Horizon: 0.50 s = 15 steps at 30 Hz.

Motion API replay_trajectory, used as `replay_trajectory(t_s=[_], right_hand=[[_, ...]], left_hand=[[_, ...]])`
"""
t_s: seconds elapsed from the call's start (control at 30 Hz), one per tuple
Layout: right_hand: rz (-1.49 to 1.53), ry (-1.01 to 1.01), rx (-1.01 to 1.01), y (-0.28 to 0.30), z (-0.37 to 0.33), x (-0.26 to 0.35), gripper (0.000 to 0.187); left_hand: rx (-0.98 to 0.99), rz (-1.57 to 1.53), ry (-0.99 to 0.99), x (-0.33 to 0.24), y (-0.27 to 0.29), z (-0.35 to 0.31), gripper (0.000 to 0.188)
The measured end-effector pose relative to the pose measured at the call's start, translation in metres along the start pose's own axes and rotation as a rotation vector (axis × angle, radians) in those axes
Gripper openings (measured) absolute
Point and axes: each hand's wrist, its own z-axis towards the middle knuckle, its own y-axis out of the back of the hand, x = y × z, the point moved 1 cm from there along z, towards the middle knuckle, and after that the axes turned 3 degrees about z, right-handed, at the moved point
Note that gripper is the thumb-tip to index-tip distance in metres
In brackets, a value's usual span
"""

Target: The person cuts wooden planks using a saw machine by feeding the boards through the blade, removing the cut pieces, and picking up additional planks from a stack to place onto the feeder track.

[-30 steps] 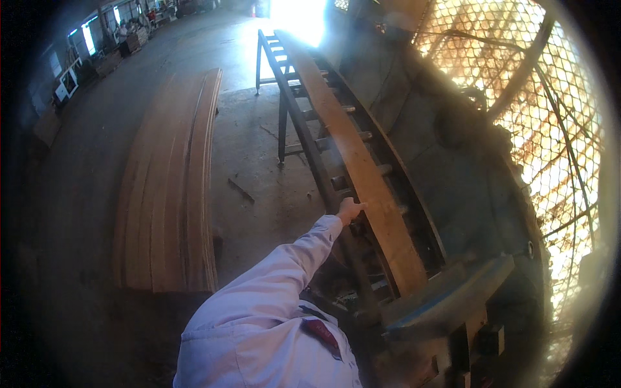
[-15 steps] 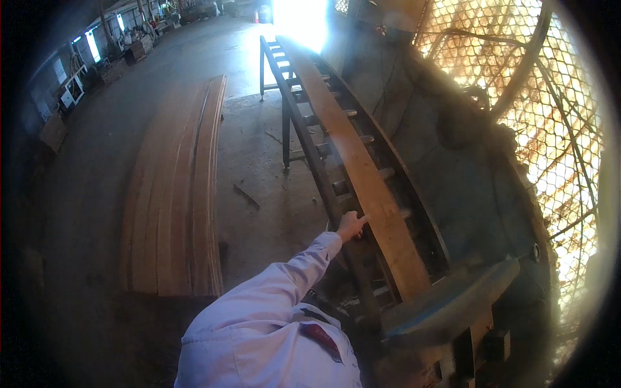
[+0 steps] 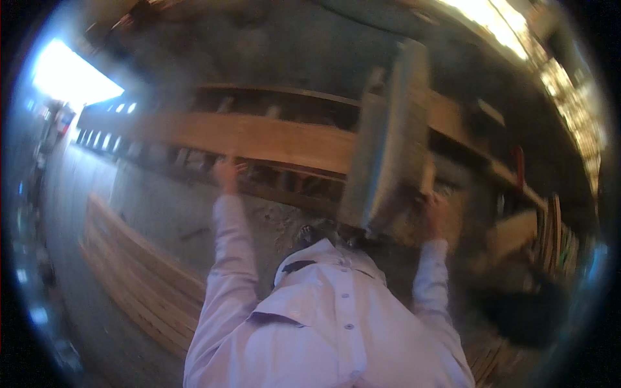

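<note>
A long wooden board [image 3: 259, 137] lies flat along a dark roller conveyor [image 3: 284, 184]. My left hand [image 3: 228, 174] is at the board's near edge, its fingers smeared by motion. Across the board, to the right, stands a worn metal machine part [image 3: 388, 139], like a tall guard with a blue streak. The board passes on its far side or beneath it; I cannot tell which. On the right of this guard, my right hand [image 3: 436, 213] is low beside the machine. Blur hides its fingers and whatever they touch.
A stack of long planks [image 3: 139, 271] lies on the floor at the left. More timber [image 3: 514, 233] and upright boards [image 3: 553, 236] stand at the right. Bright light comes through a doorway [image 3: 71, 74] at the upper left and wire mesh [image 3: 563, 90] at the upper right.
My view has swung to the right, so the conveyor now runs across it. My right hand has come into view beside the machine. The left hand stays by the board's edge.
</note>
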Motion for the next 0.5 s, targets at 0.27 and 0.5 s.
replay_trajectory(t_s=[0.27, 0.5], right_hand=[[0.591, -0.284, 0.088, -0.004, -0.026, 0.093, 0.029], [0.57, -0.129, 0.153, 0.011, -0.028, 0.097, 0.027]], left_hand=[[0.131, 1.532, -0.715, -0.015, 0.015, 0.01, 0.045], [0.617, 0.057, 0.122, 0.012, -0.054, -0.064, 0.052]])
